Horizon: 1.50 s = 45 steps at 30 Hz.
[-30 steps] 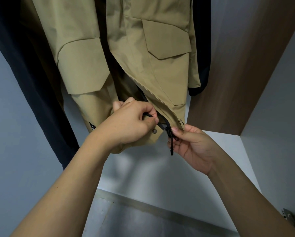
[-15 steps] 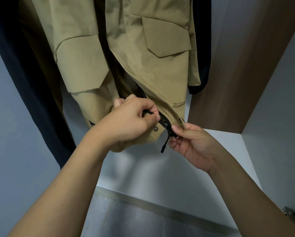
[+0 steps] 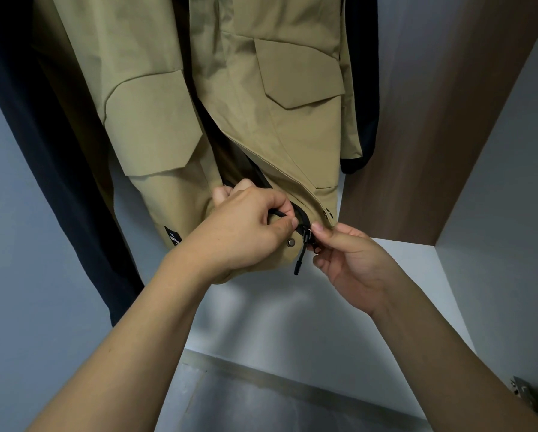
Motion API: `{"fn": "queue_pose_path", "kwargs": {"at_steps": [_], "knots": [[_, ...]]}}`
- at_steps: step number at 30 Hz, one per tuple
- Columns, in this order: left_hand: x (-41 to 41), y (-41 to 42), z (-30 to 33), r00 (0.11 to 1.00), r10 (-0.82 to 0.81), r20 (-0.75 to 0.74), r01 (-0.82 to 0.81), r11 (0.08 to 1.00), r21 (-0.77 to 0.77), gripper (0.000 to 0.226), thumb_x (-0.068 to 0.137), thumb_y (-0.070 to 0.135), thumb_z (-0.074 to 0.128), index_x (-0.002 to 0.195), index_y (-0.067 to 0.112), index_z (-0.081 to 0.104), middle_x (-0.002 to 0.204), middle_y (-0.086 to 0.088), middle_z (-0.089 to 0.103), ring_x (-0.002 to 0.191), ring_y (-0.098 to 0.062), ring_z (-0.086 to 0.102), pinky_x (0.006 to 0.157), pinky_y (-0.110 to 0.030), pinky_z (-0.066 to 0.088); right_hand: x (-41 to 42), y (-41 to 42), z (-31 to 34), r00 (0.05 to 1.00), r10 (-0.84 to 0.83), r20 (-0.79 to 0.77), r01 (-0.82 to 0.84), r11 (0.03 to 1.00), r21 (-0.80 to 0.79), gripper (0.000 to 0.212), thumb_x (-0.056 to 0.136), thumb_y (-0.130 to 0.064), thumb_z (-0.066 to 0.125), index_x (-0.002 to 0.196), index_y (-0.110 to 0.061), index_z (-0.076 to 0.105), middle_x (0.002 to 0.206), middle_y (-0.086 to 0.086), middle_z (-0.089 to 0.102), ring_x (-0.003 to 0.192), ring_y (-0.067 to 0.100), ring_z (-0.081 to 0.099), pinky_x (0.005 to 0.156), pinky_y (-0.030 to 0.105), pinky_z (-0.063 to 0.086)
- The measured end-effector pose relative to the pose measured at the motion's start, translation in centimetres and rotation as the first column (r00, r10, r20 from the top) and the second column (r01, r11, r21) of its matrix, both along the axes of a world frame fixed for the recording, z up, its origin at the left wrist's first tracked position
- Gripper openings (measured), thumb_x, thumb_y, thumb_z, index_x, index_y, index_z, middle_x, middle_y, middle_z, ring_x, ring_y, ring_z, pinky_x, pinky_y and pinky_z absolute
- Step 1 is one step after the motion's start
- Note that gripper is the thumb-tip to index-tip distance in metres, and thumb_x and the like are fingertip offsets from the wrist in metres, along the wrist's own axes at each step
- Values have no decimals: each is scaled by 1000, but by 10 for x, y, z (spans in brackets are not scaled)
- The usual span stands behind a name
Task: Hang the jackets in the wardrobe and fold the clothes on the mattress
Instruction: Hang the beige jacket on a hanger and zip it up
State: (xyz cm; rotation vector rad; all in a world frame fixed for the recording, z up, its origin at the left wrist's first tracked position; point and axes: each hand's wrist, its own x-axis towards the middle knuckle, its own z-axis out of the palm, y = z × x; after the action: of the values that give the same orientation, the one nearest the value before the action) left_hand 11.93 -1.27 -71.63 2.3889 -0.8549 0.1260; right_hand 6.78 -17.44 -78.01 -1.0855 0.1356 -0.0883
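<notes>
A tan jacket (image 3: pixel 261 98) with flap pockets hangs inside the wardrobe, its front open at the bottom. My left hand (image 3: pixel 245 232) grips the left hem and pinches the black zipper edge there. My right hand (image 3: pixel 348 260) pinches the black zipper slider (image 3: pixel 306 236) at the right hem corner, and its cord pull (image 3: pixel 298 263) dangles below. The two hems meet between my hands.
A dark garment (image 3: pixel 43 151) hangs to the left of the tan jacket, and another dark piece (image 3: pixel 364 120) shows behind its right side. A brown wooden panel (image 3: pixel 432 120) stands at the right. The white wardrobe floor (image 3: pixel 261 316) lies below, with a metal hinge (image 3: pixel 524 394) low right.
Both hands stay at the jacket's bottom hem. The zipper cord pull has swung slightly, and my hands have edged closer together around the slider.
</notes>
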Motion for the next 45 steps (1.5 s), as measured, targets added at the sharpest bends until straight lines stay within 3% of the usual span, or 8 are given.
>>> {"fn": "queue_pose_path", "kwargs": {"at_steps": [2,5,11,22,28,31,37,45], "knots": [[-1,-2,-4,999,-17,45,18,999,-27,14,94,34,61,81,31,65,72,7,43,90,31,16,75,-30,18,0,2,2,999,-38,6,38,999,-11,11,68,-22,73,78,-21,79,82,-5,70,72,7,55,65,22,34],[-1,-3,-7,994,-9,107,11,1000,-15,14,95,33,61,82,29,64,71,9,43,88,38,9,70,-28,14,-2,6,4,997,-69,17,69,998,1,8,68,-23,72,71,-23,79,76,-8,70,68,5,55,65,20,36],[3,2,-7,997,47,-60,-52,995,-89,11,90,43,58,82,39,64,90,2,47,107,-22,31,77,-23,24,0,13,10,985,-164,61,165,986,-8,7,67,-22,74,71,-18,78,74,-4,70,64,4,56,67,19,40],[3,0,-9,994,19,-109,-32,993,-117,16,91,43,55,78,38,61,98,-7,61,112,-26,40,77,-2,17,-1,21,11,968,-244,56,240,969,59,17,84,-8,70,71,-17,78,76,-1,72,65,6,61,65,18,48],[7,-2,-12,991,6,-132,-21,993,-115,21,96,37,56,76,36,60,94,-3,68,112,-25,49,96,-27,28,-4,21,12,976,-215,46,209,972,110,14,81,-8,71,71,-14,77,76,1,70,65,7,61,62,17,49],[6,2,-4,982,-45,-186,10,983,-183,25,97,30,60,72,30,63,75,8,67,90,-13,56,108,-50,36,-5,16,16,990,-135,44,134,990,36,3,70,-17,74,70,-17,77,76,-1,68,65,7,55,64,19,42],[3,1,1,981,-83,-174,48,980,-193,21,89,40,58,72,28,63,73,10,64,84,-11,53,106,-52,37,-9,-9,28,999,-41,6,41,977,-210,4,72,-16,73,73,-16,77,68,-7,57,61,7,34,62,24,26],[-1,-15,-13,993,21,-117,-42,983,-180,21,95,38,57,73,39,58,100,-6,64,115,-28,43,81,0,17,-2,-3,21,978,-210,2,210,974,-87,6,85,-5,68,84,-7,73,79,3,60,64,9,37,60,23,27]]}}
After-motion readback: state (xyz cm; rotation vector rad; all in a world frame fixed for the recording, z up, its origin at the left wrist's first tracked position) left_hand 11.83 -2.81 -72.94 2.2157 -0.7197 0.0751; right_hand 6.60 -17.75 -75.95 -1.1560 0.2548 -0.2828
